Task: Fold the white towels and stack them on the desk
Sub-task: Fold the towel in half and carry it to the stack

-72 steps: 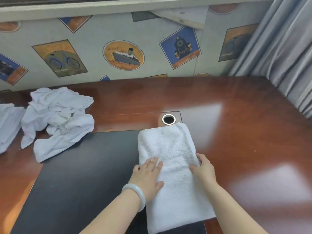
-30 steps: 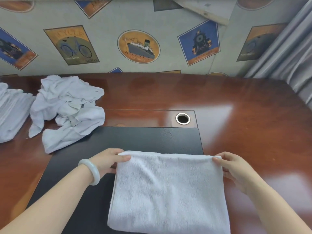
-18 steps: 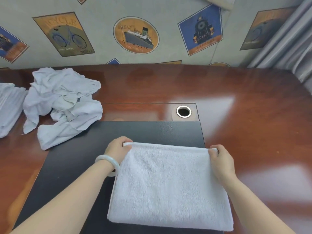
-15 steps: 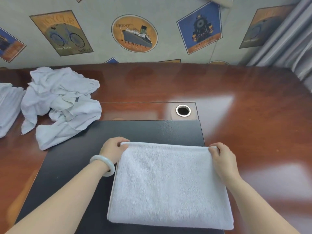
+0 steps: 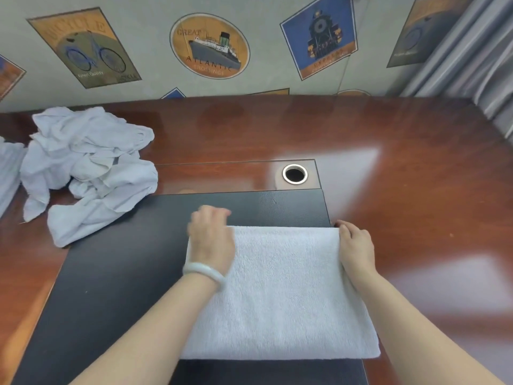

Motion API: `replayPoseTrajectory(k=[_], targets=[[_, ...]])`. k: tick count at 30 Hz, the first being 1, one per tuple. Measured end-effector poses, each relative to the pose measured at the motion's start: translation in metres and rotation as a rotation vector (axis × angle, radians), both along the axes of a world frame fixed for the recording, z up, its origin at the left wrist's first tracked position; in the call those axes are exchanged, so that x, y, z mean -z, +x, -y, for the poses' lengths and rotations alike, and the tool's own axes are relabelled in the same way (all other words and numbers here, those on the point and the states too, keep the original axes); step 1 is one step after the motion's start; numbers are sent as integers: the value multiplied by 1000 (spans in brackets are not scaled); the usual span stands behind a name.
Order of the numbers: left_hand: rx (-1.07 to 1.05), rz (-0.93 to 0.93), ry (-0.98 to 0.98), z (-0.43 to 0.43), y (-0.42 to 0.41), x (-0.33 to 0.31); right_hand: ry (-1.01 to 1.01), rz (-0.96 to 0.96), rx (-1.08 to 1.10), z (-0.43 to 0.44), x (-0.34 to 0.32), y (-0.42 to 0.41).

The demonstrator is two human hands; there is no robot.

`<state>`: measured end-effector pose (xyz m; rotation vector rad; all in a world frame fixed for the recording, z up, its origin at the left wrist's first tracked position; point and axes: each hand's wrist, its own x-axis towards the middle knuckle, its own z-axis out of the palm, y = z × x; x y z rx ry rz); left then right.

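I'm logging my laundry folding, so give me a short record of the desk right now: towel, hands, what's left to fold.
folded towel: flat on the black mat
right hand: grips its far right corner
left hand: over its far left corner, blurred, grip unclear
unfolded towels: crumpled heap on the left of the desk

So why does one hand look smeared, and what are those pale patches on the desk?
Head view: the left hand is blurred, probably by quick motion, while the right hand at the towel corner is sharp. Head view: the pale patches are light glaring off the glossy desk. Head view: the wide lens slightly bows the desk's far edge.
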<state>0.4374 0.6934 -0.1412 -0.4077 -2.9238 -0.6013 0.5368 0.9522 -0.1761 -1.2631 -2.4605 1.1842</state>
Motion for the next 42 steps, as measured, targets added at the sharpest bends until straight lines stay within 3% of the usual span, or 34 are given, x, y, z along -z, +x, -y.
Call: replayPoseTrajectory(k=[2, 3, 6, 9, 16, 18, 20, 22, 24, 27, 30, 32, 34, 39, 42], targets=[[304, -83, -99, -29, 26, 6, 300, 109, -50, 7, -6, 0], [386, -27, -194, -43, 38, 8, 463, 68, -113, 13, -10, 2], [388, 162, -410, -49, 47, 16, 695, -48, -464, 31, -5, 17], [324, 243, -491, -8, 25, 33, 586, 140, -595, 28, 14, 36], [166, 316, -324, 17, 8, 32, 466, 103, -580, 21, 23, 30], [164, 309, -393, 14, 6, 28, 467, 102, -588, 19, 22, 28], [173, 184, -535, 3, 6, 22, 482, 94, -585, 20, 21, 27], [341, 3, -496, -28, 19, 13, 450, 82, -600, 20, 21, 27], [657, -81, -369, -70, 48, 15, 219, -7, -621, 13, 14, 27], [855, 64, -331, -118, 76, 27, -280, -227, -353, -3, -14, 43], [777, 76, -430, -125, 81, 46, -209, -116, 25, -11, -29, 99], [758, 66, -459, -124, 83, 49, -326, 83, 60, -5, -28, 135], [745, 52, -433, -126, 85, 48, -439, 204, -42, 9, -23, 159], [732, 53, -444, -126, 88, 45, -244, -24, 58, 44, -27, 158], [728, 54, -442, -127, 88, 45, -138, 73, 7, 56, -28, 142]])
